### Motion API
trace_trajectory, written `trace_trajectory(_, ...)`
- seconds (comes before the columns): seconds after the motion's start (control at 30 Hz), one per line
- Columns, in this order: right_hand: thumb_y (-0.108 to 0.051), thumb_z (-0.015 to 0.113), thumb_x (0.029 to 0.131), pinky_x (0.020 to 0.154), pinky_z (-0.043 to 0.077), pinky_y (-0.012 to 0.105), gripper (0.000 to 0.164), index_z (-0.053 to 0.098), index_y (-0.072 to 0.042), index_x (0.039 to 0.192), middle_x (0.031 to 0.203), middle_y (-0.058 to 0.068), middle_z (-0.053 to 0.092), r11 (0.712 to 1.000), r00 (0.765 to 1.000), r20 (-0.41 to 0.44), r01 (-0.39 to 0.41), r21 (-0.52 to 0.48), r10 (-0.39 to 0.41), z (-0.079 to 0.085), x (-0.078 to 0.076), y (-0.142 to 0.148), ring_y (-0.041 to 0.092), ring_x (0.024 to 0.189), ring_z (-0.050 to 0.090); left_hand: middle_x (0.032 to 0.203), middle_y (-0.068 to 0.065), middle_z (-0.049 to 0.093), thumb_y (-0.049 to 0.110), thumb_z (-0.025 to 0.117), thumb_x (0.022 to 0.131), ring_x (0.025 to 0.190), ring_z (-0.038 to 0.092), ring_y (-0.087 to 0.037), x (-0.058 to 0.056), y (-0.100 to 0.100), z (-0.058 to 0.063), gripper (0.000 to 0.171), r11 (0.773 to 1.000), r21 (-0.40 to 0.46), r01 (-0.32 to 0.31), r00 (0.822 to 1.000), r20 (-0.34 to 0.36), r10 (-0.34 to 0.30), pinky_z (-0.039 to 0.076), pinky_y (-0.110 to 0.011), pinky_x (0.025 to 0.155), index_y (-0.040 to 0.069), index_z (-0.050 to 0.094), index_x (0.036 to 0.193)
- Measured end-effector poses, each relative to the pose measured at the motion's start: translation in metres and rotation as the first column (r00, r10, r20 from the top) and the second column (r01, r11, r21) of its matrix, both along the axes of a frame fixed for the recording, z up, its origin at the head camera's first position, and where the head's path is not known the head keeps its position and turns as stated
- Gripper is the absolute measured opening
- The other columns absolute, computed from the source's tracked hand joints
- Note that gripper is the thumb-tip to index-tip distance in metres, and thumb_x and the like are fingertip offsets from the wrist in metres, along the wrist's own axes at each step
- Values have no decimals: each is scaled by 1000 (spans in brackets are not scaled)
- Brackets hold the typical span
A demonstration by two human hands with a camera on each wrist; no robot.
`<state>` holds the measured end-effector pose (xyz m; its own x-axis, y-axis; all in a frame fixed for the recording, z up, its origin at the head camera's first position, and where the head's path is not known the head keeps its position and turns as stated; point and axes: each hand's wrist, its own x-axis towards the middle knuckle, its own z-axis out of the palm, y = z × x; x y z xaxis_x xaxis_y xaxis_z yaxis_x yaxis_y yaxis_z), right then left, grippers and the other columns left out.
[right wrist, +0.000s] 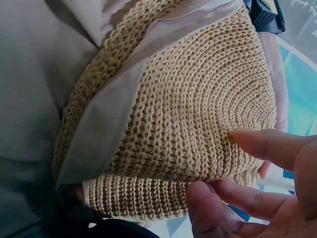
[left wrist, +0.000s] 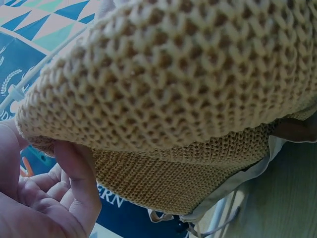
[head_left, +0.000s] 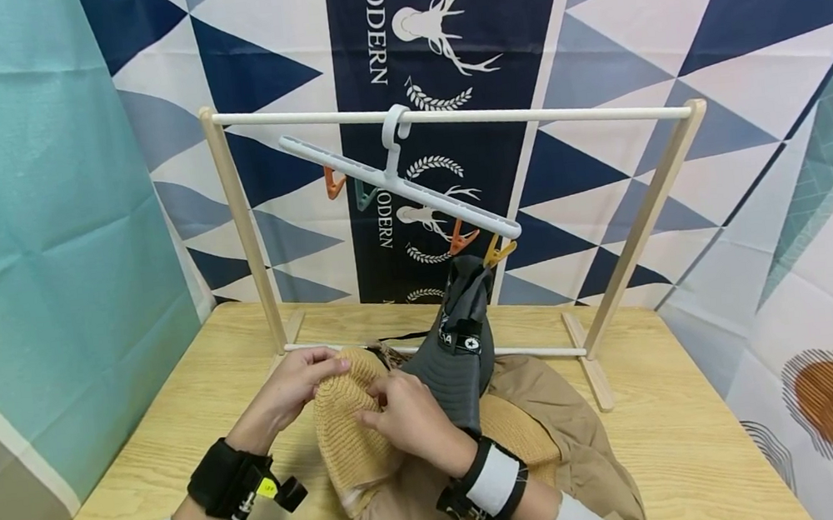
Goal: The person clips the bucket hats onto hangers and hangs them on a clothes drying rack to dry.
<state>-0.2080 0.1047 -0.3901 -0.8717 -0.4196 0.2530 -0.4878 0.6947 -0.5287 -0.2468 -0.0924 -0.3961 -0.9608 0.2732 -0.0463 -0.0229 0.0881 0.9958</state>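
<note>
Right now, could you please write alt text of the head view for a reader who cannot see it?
A person's left hand and right hand hold a straw-coloured knitted hat over a wood-toned table. Just beyond it, a dark grey cap hangs from the lower end of a tilted hanger on a rack.

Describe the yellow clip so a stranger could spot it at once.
Find the wooden-legged rack on the table, then the tilted grey hanger on its top bar. Follow the hanger down to its lower, right-hand end, just above the dark grey cap. There hangs the yellow clip, set apart by colour from the orange clip beside it.
</note>
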Motion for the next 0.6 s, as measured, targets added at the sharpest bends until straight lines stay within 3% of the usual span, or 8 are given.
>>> trace_trajectory(0.23, -20, 78, 81, 65, 44, 24, 25, 74, -2, 99, 86, 6, 65, 1000, 1000, 13, 5, 0, -5, 4, 0, 2, 15, 78, 57, 94, 4, 57, 19, 64, 92, 88, 45, -13, 0, 0, 6, 11, 999, -45, -13, 1000, -21, 12, 34, -21, 63, 13, 68, 84)
trace_trajectory(0.4, -22, 77, 83, 66, 43, 24, 24, 74, -4, 99, 86, 5, 63, 1000, 999, 32, 5, -10, -5, 10, 1, 5, 14, 78, 55, 94, 4, 57, 19, 65, 92, 91, 44, -16, 0, -1, 11, 12, 998, -52, -19, 999, -39, 17, 34, -29, 75, 17, 69, 80)
trace_trajectory(0.6, -26, 76, 84, 64, 42, 24, 26, 74, -6, 100, 86, 3, 63, 1000, 998, 65, 5, -12, -4, 19, 0, 10, 12, 76, 53, 93, 5, 61, 16, 63, 92, 94, 50, -15, -3, -2, 16, 12, 1000, -24, -7, 998, -67, 5, 40, -32, 85, 15, 70, 82)
